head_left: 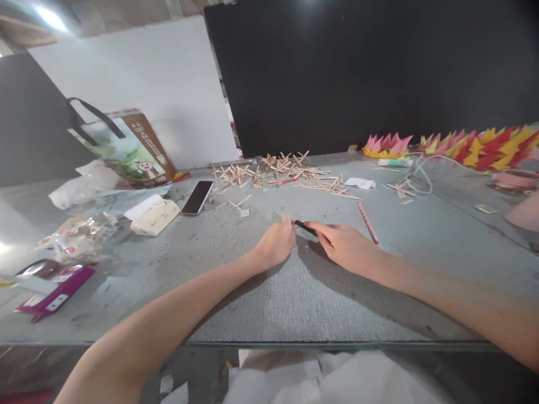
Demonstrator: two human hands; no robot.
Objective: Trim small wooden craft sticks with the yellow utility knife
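Over the middle of the grey table, my two hands nearly meet. My right hand [347,247] is closed around a slim black tool [306,228], whose tip points left at my left hand; its exact kind does not show. The fingers of my left hand [278,242] are pinched together at that tip, and what they hold is too small and hidden to name. To the right of my right hand lies a pink patterned pencil-like stick [368,222]. Beyond both hands are scattered piles of thin wooden sticks [240,176], some crossed over one another.
At left are a phone [197,197], a tissue pack [155,217], a shopping bag [138,148], clear plastic packaging [84,234] and a purple packet [61,292]. Folded paper points [475,147], a glue stick [394,163], a white cable [425,182] and tape [516,179] lie at right. A black panel [370,73] stands behind.
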